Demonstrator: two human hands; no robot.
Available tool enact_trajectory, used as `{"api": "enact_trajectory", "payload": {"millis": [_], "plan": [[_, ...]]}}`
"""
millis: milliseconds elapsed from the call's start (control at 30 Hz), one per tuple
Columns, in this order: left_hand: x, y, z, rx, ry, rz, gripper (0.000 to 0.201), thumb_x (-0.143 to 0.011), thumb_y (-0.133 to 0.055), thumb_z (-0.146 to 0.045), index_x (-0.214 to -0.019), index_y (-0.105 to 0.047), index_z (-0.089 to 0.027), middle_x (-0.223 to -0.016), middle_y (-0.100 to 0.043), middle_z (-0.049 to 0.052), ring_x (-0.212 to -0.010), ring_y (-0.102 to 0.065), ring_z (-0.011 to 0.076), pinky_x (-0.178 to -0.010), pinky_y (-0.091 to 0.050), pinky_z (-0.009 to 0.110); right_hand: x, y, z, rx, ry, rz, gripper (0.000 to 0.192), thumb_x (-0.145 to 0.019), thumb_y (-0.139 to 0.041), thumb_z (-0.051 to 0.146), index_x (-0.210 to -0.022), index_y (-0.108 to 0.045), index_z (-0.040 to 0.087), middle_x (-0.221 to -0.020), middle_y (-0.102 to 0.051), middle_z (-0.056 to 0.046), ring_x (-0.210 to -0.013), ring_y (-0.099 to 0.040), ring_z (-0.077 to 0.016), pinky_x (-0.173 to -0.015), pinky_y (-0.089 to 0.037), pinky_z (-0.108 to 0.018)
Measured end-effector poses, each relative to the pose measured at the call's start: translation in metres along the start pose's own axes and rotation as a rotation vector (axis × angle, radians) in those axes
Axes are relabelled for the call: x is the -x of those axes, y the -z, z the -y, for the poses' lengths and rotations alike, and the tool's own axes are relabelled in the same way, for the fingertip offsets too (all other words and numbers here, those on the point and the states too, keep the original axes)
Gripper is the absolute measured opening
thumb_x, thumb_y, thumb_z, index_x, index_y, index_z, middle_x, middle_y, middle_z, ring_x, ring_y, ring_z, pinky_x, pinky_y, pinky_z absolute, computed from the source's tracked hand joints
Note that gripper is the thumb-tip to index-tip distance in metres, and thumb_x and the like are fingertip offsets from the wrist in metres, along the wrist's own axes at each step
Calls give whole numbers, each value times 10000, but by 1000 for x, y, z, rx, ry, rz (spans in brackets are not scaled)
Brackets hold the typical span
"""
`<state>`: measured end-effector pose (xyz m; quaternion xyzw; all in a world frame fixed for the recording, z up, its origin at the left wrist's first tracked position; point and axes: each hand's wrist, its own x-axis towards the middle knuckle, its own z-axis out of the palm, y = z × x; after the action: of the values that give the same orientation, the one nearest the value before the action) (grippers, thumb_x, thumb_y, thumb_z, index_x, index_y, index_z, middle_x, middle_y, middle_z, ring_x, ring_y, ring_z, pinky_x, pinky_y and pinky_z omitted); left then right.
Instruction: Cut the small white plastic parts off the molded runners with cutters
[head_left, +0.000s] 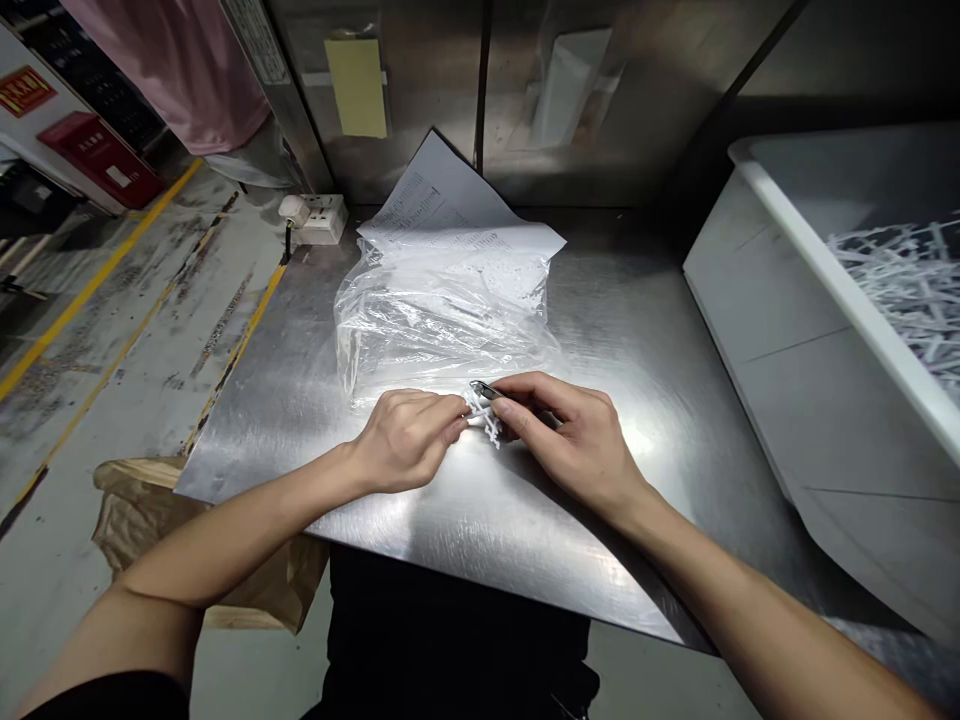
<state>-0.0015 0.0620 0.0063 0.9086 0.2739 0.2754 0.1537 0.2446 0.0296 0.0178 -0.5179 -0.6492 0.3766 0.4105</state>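
So both hands meet right in the middle of the steel desk (300, 330), near edge side. The left hand (405, 438) has its fingers (448, 420) curled in and pinched on the left end of a small white plastic piece (482, 415), kind of a jagged little sprue-looking thing. The right hand (577, 435) comes in from the other side, fingers pressed together around a small metal tool (484, 389), dark and shiny, looks like nippers or tweezers, can't say which. Its tip pokes out just past the fingertips and sits right at the top of the white piece, touching or just about.

So the white piece lies between the two sets of fingertips, low over the desk, with the left fingers on its left and the right index finger just to its right. Can't tell if it's resting on the metal or held slightly up.

Just beyond the hands there's a crumpled clear plastic bag (442, 320), with printed paper sheets (450, 215) lying under its far end and leaning toward the back wall. On the right is a big white bin (780, 300) with a heap of white plastic strips (900, 290) inside. Far left corner of the desk has a white power strip (322, 220), and a brown paper bag (142, 510) sits on the floor at the near left.
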Motion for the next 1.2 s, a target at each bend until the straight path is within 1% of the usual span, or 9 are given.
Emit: {"api": "enact_trajectory", "payload": {"millis": [100,267,400,500,567,667,867,1133,1200], "plan": [[0,-1,0,34,39,11,152,-1138,-517,-227,-1036,-628,-209,-789,-721,2,-668,-665,167,-649,-463,297,-2,-2,-5,-55,-58,8,165,-1039,-756,358,-1076,-848,226,-910,-829,-35,-823,-753,-222,-745,-544,-360],[1,-3,-2,141,200,51,162,-1150,-555,-272,-1043,-659,-209,-754,-710,-22,-645,-671,140,-650,-471,260,-6,-8,-13,-161,-161,34,211,-1014,-765,409,-1019,-843,214,-839,-796,-42,-798,-724,-224,-677,-516,-344],[0,-3,-3,184,264,60,156,-1141,-567,-265,-1030,-662,-210,-746,-707,-31,-646,-674,133,-646,-463,248,-6,-5,-8,-170,-179,7,224,-1002,-767,419,-1023,-835,206,-841,-789,-50,-783,-714,-223,-664,-519,-344],[0,-4,-3,197,262,54,164,-1141,-562,-269,-1025,-662,-210,-743,-702,-32,-644,-667,133,-645,-456,248,-3,-1,0,-135,-116,-22,232,-1020,-760,421,-1086,-835,212,-885,-799,-54,-798,-722,-222,-682,-535,-348],[-1,-4,-2,188,238,36,186,-1147,-554,-277,-1007,-656,-207,-748,-698,-30,-634,-649,130,-636,-441,250,0,0,4,-112,-78,-2,224,-1038,-757,415,-1113,-833,219,-902,-802,-49,-796,-729,-219,-702,-547,-353],[0,-5,-1,133,196,12,213,-1153,-544,-283,-983,-643,-203,-763,-699,-20,-628,-631,130,-625,-416,258,3,-2,8,-78,-58,43,210,-1058,-754,407,-1126,-830,223,-877,-797,-36,-757,-715,-206,-706,-547,-355],[1,-7,-1,86,160,2,174,-1157,-535,-269,-1064,-664,-198,-816,-732,-10,-659,-656,136,-643,-431,264,3,-3,9,-61,-58,41,204,-1066,-745,397,-1125,-836,224,-920,-818,-46,-796,-737,-213,-717,-557,-357],[0,-6,-1,93,165,-11,195,-1152,-547,-257,-989,-633,-194,-762,-692,-22,-617,-608,122,-615,-392,260,3,-3,8,-87,-95,54,238,-1052,-762,437,-1126,-835,223,-886,-799,-38,-772,-720,-206,-687,-546,-353],[0,-6,-1,101,178,-3,191,-1154,-551,-263,-998,-637,-192,-764,-688,-23,-622,-604,121,-621,-399,258,3,-2,7,-85,-99,59,240,-1049,-762,440,-1123,-834,223,-875,-794,-37,-761,-712,-205,-678,-545,-353]]}}
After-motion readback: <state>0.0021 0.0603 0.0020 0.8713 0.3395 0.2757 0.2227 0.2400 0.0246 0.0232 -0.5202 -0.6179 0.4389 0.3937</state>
